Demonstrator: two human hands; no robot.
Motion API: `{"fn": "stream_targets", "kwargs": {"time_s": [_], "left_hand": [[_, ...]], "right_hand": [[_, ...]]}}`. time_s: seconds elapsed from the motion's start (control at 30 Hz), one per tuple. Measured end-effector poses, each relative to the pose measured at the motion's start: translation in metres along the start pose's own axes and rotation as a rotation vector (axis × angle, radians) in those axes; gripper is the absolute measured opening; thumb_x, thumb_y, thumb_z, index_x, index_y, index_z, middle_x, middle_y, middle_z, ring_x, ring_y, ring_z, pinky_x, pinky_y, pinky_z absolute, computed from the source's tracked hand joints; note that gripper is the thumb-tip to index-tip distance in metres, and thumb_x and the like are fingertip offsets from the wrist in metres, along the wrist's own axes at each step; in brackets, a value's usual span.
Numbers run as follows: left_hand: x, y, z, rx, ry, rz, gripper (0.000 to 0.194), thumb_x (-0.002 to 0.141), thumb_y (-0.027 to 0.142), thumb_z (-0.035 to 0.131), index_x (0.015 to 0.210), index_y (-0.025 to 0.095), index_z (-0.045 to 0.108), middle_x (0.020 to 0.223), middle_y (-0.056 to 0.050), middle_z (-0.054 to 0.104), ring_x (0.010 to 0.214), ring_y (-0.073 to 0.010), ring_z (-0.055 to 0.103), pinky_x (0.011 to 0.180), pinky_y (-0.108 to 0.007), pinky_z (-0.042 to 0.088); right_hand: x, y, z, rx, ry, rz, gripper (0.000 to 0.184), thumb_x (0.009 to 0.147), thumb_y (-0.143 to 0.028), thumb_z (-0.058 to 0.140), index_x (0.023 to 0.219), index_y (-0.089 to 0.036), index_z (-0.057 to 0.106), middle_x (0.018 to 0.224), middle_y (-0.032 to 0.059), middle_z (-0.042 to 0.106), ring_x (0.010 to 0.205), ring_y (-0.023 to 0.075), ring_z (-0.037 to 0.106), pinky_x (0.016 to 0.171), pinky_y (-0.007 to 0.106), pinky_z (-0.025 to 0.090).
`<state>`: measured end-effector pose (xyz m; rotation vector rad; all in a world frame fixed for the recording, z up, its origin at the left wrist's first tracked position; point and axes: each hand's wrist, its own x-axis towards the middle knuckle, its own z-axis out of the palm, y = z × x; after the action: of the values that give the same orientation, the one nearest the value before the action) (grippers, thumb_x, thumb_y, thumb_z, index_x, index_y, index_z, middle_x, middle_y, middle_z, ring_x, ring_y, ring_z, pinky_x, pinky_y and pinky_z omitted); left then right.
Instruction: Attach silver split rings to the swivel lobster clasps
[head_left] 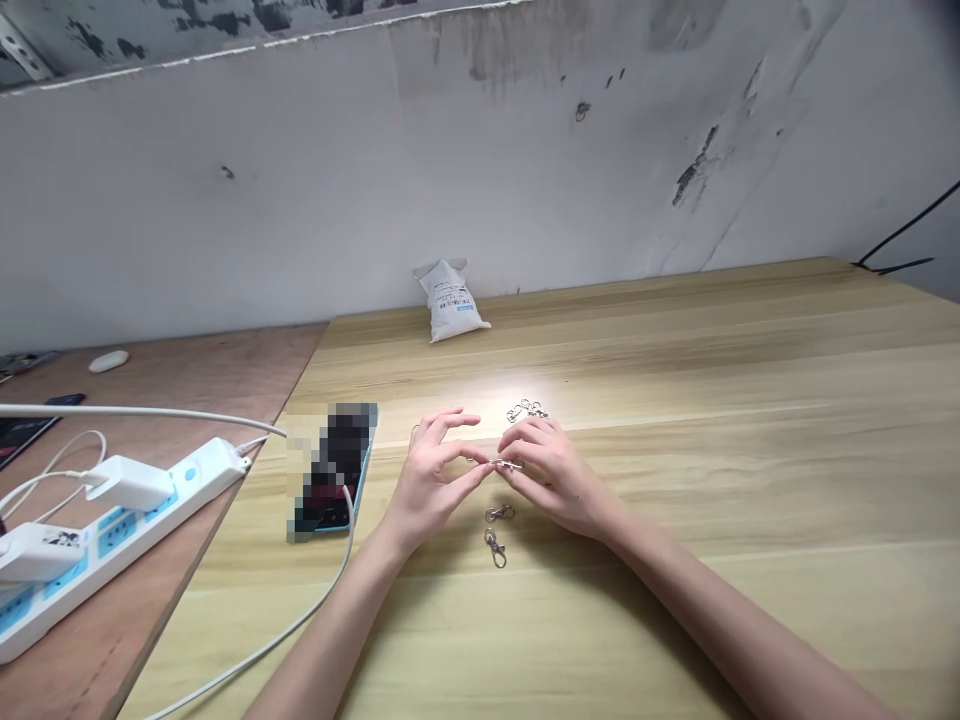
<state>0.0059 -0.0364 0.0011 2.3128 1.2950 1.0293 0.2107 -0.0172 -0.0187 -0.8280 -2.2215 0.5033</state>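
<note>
Two bare forearms reach in from the bottom of the view and meet over a light wooden table (675,400). The left hand (435,480) is half open, its fingers arched, with the thumb and forefinger curving toward a small metal clasp (508,464); whether they grip it is hard to tell. The right hand (551,475) is curled, its fingertips pinching that clasp, which lies roughly level, its long axis running left to right between the hands. Just below the hands, two swivel clasps (496,530) lie on the table, one above the other, and just beyond the fingers sits a small heap of metal clasps (526,410). To the left lie a phone (334,470), blurred out, with a white cable (300,610) plugged into it, and a white power strip (127,540) on a separate reddish-brown board (172,375). A white bag (451,300) stands against the stained wall (300,180).
</note>
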Motion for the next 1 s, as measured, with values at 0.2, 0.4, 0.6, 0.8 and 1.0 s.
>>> {"fn": "stream_targets", "kwargs": {"time_s": [0.2,0.4,0.6,0.8,1.0], "left_hand": [[-0.0014,-0.0015,0.0028,0.262,0.015,0.109,0.006,0.086,0.019,0.065,0.083,0.023,0.069,0.121,-0.006,0.063,0.126,-0.0291,0.048,0.100,-0.050,0.039],[-0.0014,-0.0036,0.0040,0.309,0.013,0.154,0.006,0.086,0.018,0.065,0.082,0.021,0.068,0.120,-0.007,0.064,0.124,-0.0291,0.049,0.096,-0.048,0.041],[-0.0003,-0.0056,0.0051,0.259,0.039,0.195,0.010,0.087,0.017,0.064,0.089,0.023,0.070,0.117,-0.006,0.064,0.123,-0.0272,0.050,0.097,-0.048,0.042],[0.0008,-0.0041,0.0056,0.243,0.065,0.215,0.015,0.088,0.015,0.062,0.093,0.027,0.072,0.114,-0.005,0.065,0.120,-0.0265,0.052,0.095,-0.048,0.044],[-0.0015,-0.0060,0.0049,0.173,-0.001,0.125,0.017,0.090,0.020,0.061,0.100,0.027,0.072,0.118,-0.006,0.063,0.122,-0.0269,0.049,0.098,-0.050,0.043]], "right_hand": [[0.0010,-0.0023,-0.0009,-0.003,-0.034,-0.027,0.014,0.095,-0.021,0.050,0.089,-0.021,0.063,0.084,0.0027,0.065,0.087,0.0187,0.053,0.087,0.039,0.036],[0.0006,-0.0011,0.0041,-0.033,-0.013,0.025,0.016,0.096,-0.026,0.052,0.085,-0.020,0.063,0.083,0.0031,0.065,0.084,0.0185,0.053,0.085,0.037,0.036],[-0.0005,0.0030,0.0045,-0.032,-0.001,0.055,0.012,0.095,-0.028,0.056,0.098,-0.022,0.065,0.087,0.0029,0.065,0.086,0.0191,0.054,0.086,0.037,0.036],[0.0012,0.0016,0.0025,0.027,0.026,0.074,0.013,0.096,-0.029,0.055,0.092,-0.023,0.066,0.083,0.0018,0.065,0.083,0.0187,0.055,0.085,0.037,0.035],[0.0009,-0.0034,0.0042,0.112,0.051,0.061,0.013,0.093,-0.027,0.058,0.081,-0.021,0.061,0.080,0.0009,0.063,0.082,0.0176,0.055,0.086,0.037,0.037]]}}
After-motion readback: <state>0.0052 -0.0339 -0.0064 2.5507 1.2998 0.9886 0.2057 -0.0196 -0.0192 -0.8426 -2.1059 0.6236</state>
